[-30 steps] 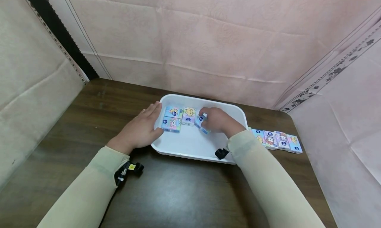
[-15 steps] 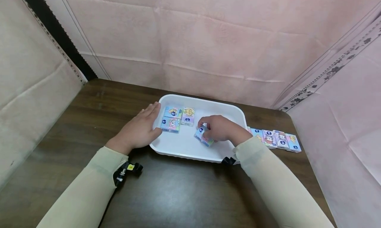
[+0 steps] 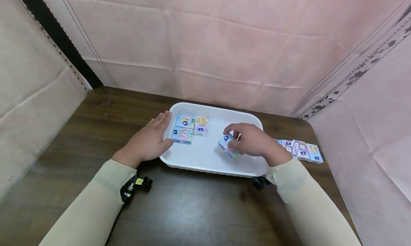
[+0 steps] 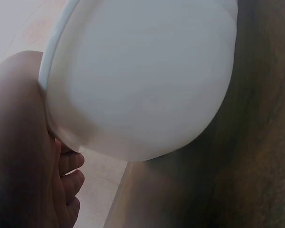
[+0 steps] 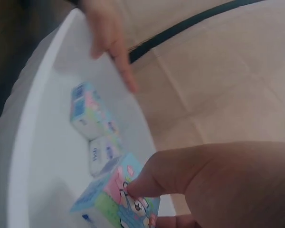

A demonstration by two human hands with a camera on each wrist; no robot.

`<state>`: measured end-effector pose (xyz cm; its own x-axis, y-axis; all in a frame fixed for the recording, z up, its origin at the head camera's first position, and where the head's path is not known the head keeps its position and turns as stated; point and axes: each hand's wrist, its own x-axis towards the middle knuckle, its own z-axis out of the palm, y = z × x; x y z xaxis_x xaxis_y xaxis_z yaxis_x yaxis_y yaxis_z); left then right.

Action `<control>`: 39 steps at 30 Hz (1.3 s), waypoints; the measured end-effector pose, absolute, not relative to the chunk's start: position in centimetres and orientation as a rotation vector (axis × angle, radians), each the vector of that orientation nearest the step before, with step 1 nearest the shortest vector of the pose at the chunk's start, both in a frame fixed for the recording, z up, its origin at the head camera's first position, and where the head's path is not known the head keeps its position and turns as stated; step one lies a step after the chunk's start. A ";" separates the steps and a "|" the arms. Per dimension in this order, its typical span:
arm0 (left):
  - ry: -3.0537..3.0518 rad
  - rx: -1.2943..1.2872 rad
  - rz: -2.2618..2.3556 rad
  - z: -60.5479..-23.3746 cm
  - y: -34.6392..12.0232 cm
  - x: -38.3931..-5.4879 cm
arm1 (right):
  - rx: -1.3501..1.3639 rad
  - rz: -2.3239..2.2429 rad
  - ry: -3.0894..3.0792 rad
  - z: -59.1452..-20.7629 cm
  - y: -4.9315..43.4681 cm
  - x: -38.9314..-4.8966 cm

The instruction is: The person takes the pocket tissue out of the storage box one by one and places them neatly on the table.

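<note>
Shifted rightward since the earlier frame, the small blue cartoon-printed box (image 3: 226, 144) sits right of centre, pinched in my right hand (image 3: 254, 141). Beneath, mid-frame, is the white plastic tray (image 3: 196, 157); my left hand (image 3: 146, 141), fingers extended, touches its left edge. Three pastel cartoon-printed boxes (image 3: 181, 135) lie inside, left of centre.

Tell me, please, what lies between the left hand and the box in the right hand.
In the head view, three other boxes lie between the left hand and the held box, then a bare stretch of white tray.
</note>
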<state>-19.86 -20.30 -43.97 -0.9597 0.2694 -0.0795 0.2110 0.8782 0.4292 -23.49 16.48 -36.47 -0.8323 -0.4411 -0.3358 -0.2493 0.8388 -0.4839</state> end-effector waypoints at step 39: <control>2.922 0.395 0.618 -44.2 -20.6 -19.9 | 0.061 -0.831 2.782 -37.5 32.1 -15.6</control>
